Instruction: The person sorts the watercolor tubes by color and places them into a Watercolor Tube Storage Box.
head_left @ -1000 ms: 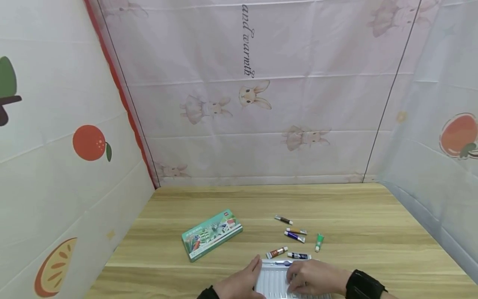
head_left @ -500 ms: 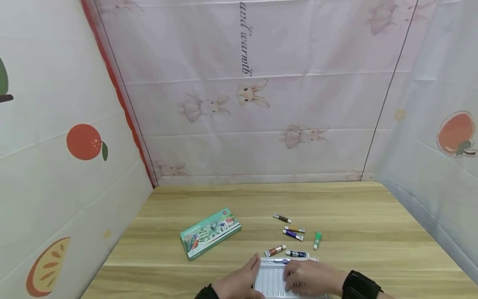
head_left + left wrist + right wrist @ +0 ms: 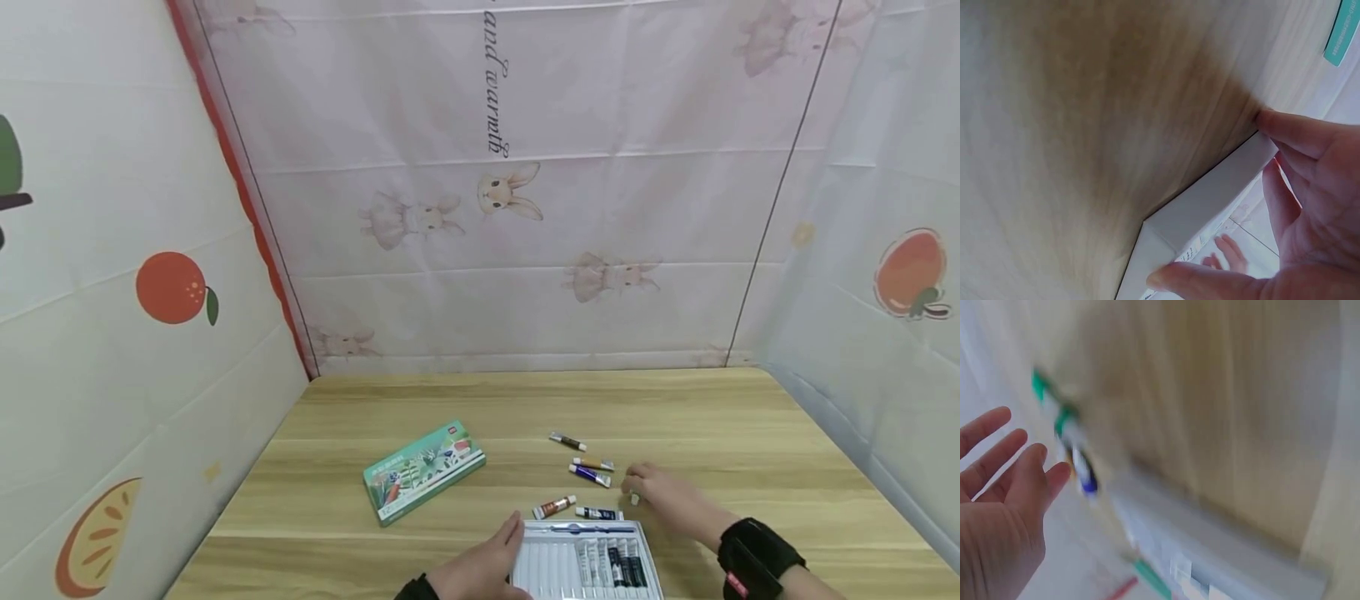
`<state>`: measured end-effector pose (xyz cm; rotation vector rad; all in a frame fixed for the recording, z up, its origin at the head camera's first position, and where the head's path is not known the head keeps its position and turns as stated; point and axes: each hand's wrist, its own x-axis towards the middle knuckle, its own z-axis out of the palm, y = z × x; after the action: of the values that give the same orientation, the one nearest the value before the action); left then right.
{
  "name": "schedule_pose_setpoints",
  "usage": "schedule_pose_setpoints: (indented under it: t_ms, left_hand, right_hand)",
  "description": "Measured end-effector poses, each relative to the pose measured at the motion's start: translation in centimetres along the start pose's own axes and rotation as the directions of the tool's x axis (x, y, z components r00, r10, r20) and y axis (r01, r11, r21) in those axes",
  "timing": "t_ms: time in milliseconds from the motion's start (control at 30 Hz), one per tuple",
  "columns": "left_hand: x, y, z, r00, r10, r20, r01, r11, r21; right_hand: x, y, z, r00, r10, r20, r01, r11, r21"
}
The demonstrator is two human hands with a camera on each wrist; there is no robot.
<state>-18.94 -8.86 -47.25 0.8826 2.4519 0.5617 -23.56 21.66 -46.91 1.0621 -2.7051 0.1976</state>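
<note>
My left hand (image 3: 480, 568) grips the left side of a white plastic paint tray (image 3: 546, 565), thumb and fingers on its edges in the left wrist view. Several paint tubes with white and black labels (image 3: 627, 568) lie in the tray's right-hand slots, and a thin brush lies along its far edge. My right hand (image 3: 671, 502) reaches over a green paint tube (image 3: 1065, 419), covering most of it in the head view. Its fingers are spread and hold nothing in the blurred right wrist view. A purple paint tube (image 3: 590, 476) lies just left of that hand.
Loose on the wooden table (image 3: 337, 500) are a brown-red tube (image 3: 555, 507), a dark blue tube (image 3: 599, 514), an ochre tube (image 3: 594, 464) and a dark brown tube (image 3: 567, 442). A green illustrated box (image 3: 423, 473) lies to the left. Printed cloth walls enclose the table.
My right hand has left the tray's slots and moved right and away from me to the green tube, uncovering the tubes in the tray. My left hand has stayed on the tray.
</note>
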Motion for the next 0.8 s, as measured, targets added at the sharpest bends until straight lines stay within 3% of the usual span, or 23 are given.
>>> schedule_pose_setpoints:
  t_ms: [200, 433, 633, 800]
  left_hand:
    - [-0.1, 0.0, 0.0, 1.000, 0.031, 0.003, -0.031, 0.999, 0.012]
    - [0.1, -0.2, -0.1, 1.000, -0.006, 0.014, 0.007, 0.999, -0.050]
    - [0.0, -0.1, -0.1, 1.000, 0.009, 0.013, -0.009, 1.000, -0.016]
    - [0.0, 0.0, -0.1, 1.000, 0.012, 0.011, -0.012, 1.000, -0.021]
  right_hand:
    - [-1.4, 2.0, 1.7, 0.998, 0.001, -0.064, -0.007, 0.995, -0.097]
    - [-1.2, 2.0, 1.8, 0.994, 0.041, -0.097, -0.045, 0.998, -0.045]
    - [-0.6, 1.7, 1.7, 0.993, 0.072, -0.096, -0.074, 0.997, -0.017]
    - [-0.4, 1.6, 1.7, 0.996, 0.043, -0.072, -0.046, 0.998, -0.031]
